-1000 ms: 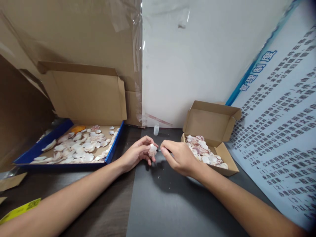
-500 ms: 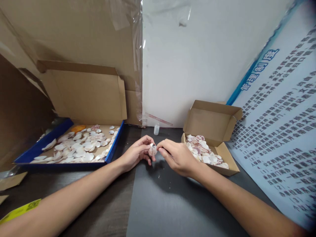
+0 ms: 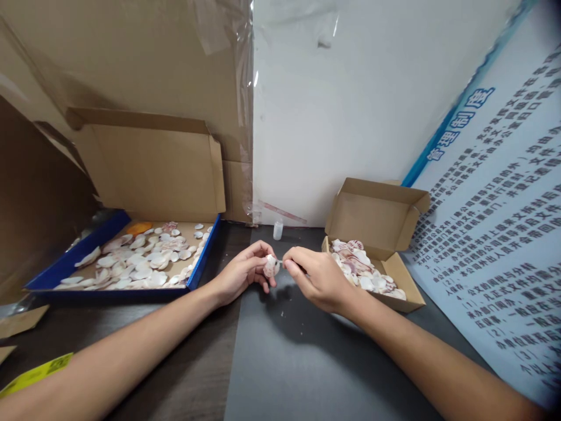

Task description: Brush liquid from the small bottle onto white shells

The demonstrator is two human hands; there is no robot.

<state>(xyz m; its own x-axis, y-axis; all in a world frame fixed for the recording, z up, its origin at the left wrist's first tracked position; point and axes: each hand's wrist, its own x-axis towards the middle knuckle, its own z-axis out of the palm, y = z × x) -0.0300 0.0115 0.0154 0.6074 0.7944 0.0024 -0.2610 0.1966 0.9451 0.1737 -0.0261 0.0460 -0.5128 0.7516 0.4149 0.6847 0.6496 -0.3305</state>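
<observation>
Near the middle of the view, my left hand [image 3: 248,272] holds a small white and pinkish shell [image 3: 271,266] with a dark spot between thumb and fingers. My right hand [image 3: 313,278] is closed in a pinch just to the right of it. A thin, pale tool [image 3: 281,262] sticks out from the right fingertips toward the shell. Its tip is at or close to the shell's right edge; contact is too small to tell. Behind the hands a small whitish bottle [image 3: 277,230] stands upright.
At the left, a blue-edged box [image 3: 204,258] holds many shells. An open cardboard box [image 3: 414,290] with shells stands at the right. Yellow labelled paper [image 3: 37,372] lies at lower left. A printed sheet [image 3: 504,245] leans at the right.
My right hand has moved slightly right, and more of the thin tool shows. The shell in my left hand has turned a little, so its dark spot sits lower and farther right.
</observation>
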